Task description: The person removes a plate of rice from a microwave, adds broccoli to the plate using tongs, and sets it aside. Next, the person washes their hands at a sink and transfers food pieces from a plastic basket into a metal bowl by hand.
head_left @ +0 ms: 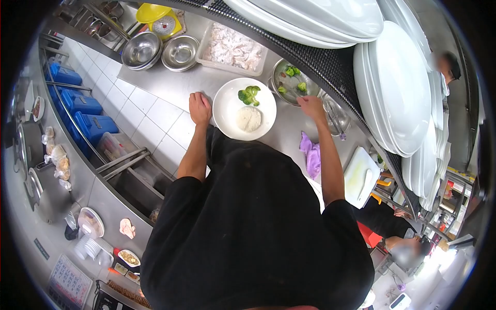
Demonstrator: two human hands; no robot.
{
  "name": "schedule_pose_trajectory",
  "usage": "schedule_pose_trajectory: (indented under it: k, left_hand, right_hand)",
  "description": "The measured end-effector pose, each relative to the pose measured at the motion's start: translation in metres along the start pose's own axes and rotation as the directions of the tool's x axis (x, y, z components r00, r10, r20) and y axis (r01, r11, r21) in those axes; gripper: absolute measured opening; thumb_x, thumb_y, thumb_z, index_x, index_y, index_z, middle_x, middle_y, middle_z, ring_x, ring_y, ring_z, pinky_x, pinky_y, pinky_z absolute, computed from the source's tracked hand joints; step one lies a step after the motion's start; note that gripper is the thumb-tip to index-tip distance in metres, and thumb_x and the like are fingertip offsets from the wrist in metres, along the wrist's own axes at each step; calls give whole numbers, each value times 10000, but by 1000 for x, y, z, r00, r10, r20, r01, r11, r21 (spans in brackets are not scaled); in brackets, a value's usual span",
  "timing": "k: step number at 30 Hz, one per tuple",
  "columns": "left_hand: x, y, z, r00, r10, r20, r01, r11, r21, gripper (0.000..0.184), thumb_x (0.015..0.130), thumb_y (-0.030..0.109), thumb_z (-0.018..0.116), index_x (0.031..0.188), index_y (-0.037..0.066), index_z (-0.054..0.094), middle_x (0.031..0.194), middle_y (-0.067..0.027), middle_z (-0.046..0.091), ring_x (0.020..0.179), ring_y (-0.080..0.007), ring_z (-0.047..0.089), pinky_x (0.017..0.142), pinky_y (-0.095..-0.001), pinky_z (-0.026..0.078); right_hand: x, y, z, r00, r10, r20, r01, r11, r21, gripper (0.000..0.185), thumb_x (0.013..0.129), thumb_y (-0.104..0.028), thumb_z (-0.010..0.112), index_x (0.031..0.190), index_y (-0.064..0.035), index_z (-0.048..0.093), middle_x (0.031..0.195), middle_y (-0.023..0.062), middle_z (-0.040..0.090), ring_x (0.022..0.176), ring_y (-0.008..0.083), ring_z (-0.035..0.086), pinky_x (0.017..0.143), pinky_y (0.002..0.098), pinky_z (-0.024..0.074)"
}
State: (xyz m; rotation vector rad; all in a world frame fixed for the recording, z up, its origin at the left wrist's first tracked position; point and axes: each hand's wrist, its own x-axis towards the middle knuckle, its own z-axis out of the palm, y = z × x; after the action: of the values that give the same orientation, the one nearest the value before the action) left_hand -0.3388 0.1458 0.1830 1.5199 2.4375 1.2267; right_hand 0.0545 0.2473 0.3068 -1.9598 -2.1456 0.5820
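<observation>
A round white plate [222, 116] lies on the steel counter in front of me. On it are pieces of broccoli [249, 95] and a rounded mound of white rice [248, 119]. My left hand [200, 108] is closed in a fist just left of the plate, with nothing visible in it. Over the rim of a metal bowl [279, 67], my right hand [311, 106] is closed on a thin metal utensil whose exact kind is unclear. Inside that bowl sit several broccoli florets [292, 71].
Behind the plate stand a tub of pale, floury pieces [233, 47], steel bowls [180, 52] and a yellow scale [164, 25]. A purple cloth [310, 156] and white cutting board [360, 175] lie right. Stacked white plates [395, 88] fill an overhanging shelf. Other people are at right.
</observation>
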Motion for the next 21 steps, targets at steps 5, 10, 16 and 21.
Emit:
schedule_pose_trajectory:
  k: [5,10,16,21]
  left_hand:
    - [1,-2,1,1000,9,-11,-9,1000,-6,123,889,110,488,929,13,552,910,-176,514,873,-360,521,761,-451,440]
    - [0,-4,3,1000,-2,14,2,1000,7,125,886,114,493,934,16,553,922,-176,517,883,-364,523,763,-450,440]
    - [0,-3,2,1000,1,-1,-1,1000,8,123,892,114,491,938,19,554,921,-173,516,883,-364,525,765,-452,441]
    - [1,0,0,1000,-16,9,17,1000,-16,126,899,115,483,933,16,553,918,-178,515,880,-365,525,764,-454,442]
  right_hand:
    - [-60,-81,-50,966,-159,-202,141,985,-98,346,878,-363,612,905,-24,678,814,166,691,689,363,669,610,440,528]
    - [-79,-98,8,915,-403,-29,369,863,-346,251,895,-287,593,904,-37,598,758,134,677,626,347,667,573,443,547]
    - [-58,-83,60,914,-401,68,394,832,-390,275,913,-301,573,888,-27,586,746,144,670,648,331,676,579,434,554]
    - [-81,-108,-6,949,-303,-82,251,889,-382,252,901,-296,599,923,-45,595,779,161,672,672,344,675,589,412,556]
